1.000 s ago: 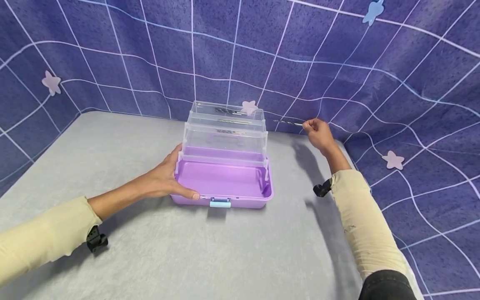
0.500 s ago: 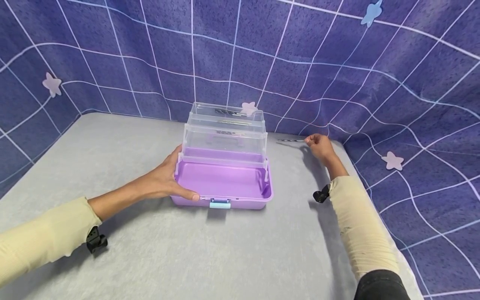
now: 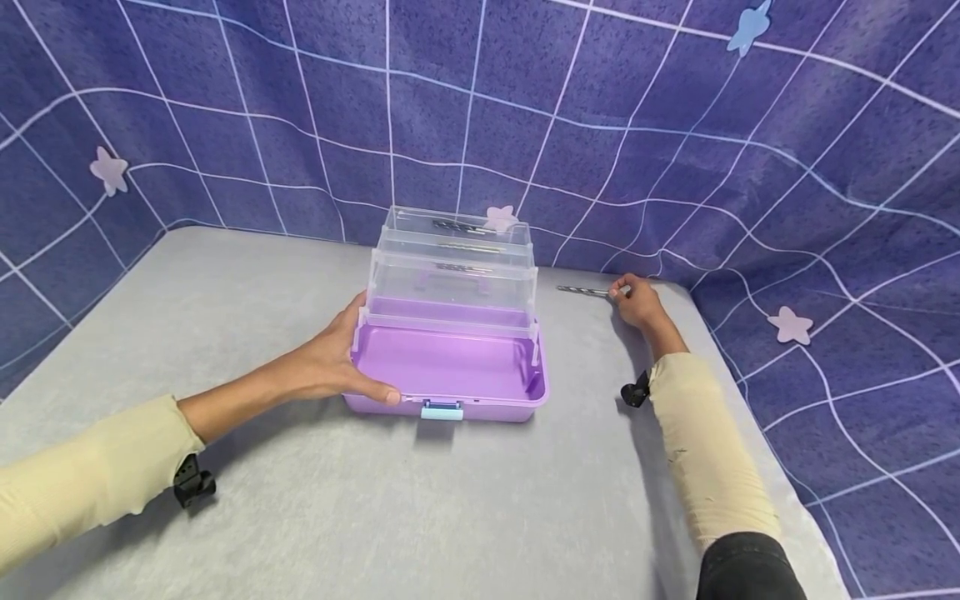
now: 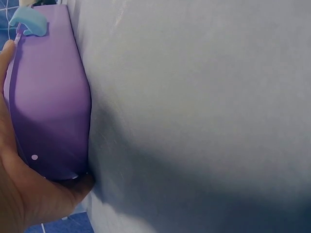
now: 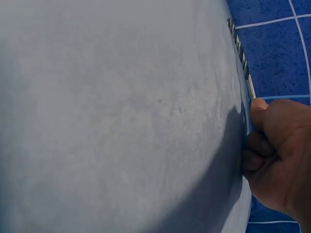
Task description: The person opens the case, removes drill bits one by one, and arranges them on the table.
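Observation:
My right hand pinches the shank end of a drill bit, at the back right of the table. The spiral-fluted end points left, close over the tabletop; in the right wrist view the drill bit sticks out past the thumb, with the other fingers curled under. My left hand grips the left end of a purple toolbox, its thumb along the front rim. In the left wrist view, fingers wrap round the purple toolbox. Clear tiered trays stand raised at its back, with dark drill bits in them.
A light blue latch sits on the toolbox's front. The grey tabletop reaches back to a dark blue cloth with a line grid and stars, which also hangs along both sides.
My right hand has come down with the drill bit from above the back right to close over the tabletop. My left hand and the toolbox keep their place.

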Demonstrator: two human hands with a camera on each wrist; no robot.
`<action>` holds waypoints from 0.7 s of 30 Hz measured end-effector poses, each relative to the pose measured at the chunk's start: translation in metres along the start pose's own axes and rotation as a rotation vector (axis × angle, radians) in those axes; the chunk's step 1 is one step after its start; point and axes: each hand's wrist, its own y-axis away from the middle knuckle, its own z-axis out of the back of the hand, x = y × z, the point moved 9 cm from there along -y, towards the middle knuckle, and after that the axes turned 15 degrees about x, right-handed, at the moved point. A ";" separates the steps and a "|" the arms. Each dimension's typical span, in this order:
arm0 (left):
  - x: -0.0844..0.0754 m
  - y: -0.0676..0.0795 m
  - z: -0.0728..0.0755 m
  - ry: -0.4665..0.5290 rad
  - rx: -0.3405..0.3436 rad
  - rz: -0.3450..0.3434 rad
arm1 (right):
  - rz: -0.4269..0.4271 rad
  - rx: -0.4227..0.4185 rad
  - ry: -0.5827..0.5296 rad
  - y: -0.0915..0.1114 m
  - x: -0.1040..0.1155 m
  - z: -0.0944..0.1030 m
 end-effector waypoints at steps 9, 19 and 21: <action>-0.001 0.001 0.001 -0.013 -0.007 0.016 | -0.006 -0.003 0.055 -0.053 -0.052 -0.009; -0.001 -0.001 0.000 -0.008 0.000 -0.010 | -0.085 0.030 0.022 -0.053 -0.058 -0.012; -0.002 -0.002 0.000 -0.004 0.001 -0.012 | -0.103 0.023 -0.009 -0.038 -0.044 -0.009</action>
